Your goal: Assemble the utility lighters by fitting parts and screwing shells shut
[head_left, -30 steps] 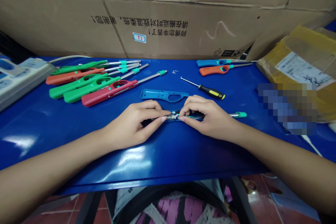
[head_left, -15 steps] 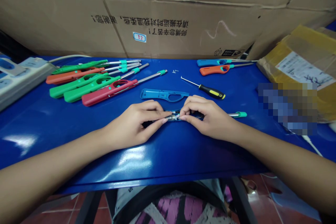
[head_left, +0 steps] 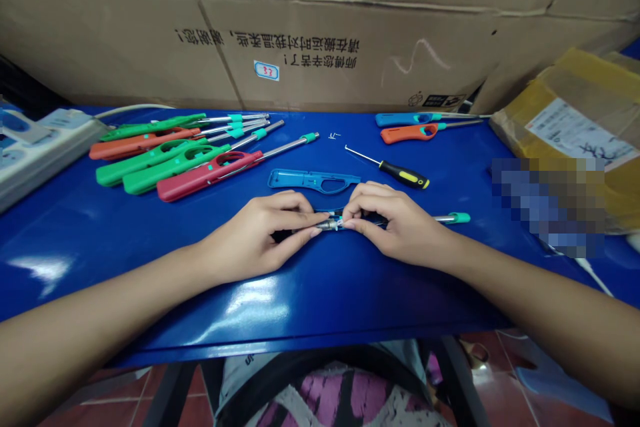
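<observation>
An opened stick lighter point(head_left: 450, 218) lies across the middle of the blue table point(head_left: 325, 293), its metal tube and green tip pointing right. My left hand point(head_left: 255, 233) pinches the small parts at its centre from the left. From the right, my right hand point(head_left: 395, 220) is curled over the lighter's body with fingertips pressed on the same spot. Just behind my hands lies the detached blue handle shell point(head_left: 313, 181). A black-and-yellow screwdriver point(head_left: 395, 171) rests beyond my right hand.
Several green, orange and red stick lighters point(head_left: 185, 153) lie in a pile at the left. A blue one and an orange one point(head_left: 415, 127) lie at the back right. A white power strip point(head_left: 35, 147) is far left, cardboard boxes point(head_left: 300, 27) stand behind, a taped parcel point(head_left: 575, 120) sits right.
My fingertips have shifted slightly on the lighter's centre; nothing else has moved.
</observation>
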The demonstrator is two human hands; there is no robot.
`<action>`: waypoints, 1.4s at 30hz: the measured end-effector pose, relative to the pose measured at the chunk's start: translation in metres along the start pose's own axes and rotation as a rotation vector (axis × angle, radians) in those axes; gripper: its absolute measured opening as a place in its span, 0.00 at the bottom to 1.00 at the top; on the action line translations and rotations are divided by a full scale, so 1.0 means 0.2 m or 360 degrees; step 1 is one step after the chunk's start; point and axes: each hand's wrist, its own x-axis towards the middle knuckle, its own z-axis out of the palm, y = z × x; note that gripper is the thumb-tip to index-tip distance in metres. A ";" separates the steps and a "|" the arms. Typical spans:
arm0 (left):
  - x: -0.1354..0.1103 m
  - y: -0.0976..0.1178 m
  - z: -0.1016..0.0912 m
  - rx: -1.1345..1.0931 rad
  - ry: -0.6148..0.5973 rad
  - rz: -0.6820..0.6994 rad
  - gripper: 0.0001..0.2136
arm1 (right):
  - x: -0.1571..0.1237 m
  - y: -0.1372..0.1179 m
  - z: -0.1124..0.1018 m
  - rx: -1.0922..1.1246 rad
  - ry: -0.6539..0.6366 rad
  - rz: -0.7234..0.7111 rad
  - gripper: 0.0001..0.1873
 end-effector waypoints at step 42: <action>0.02 -0.01 0.01 -0.0154 0.0075 -0.0089 0.14 | 0.00 -0.01 -0.03 -0.0033 0.0015 0.0010 0.03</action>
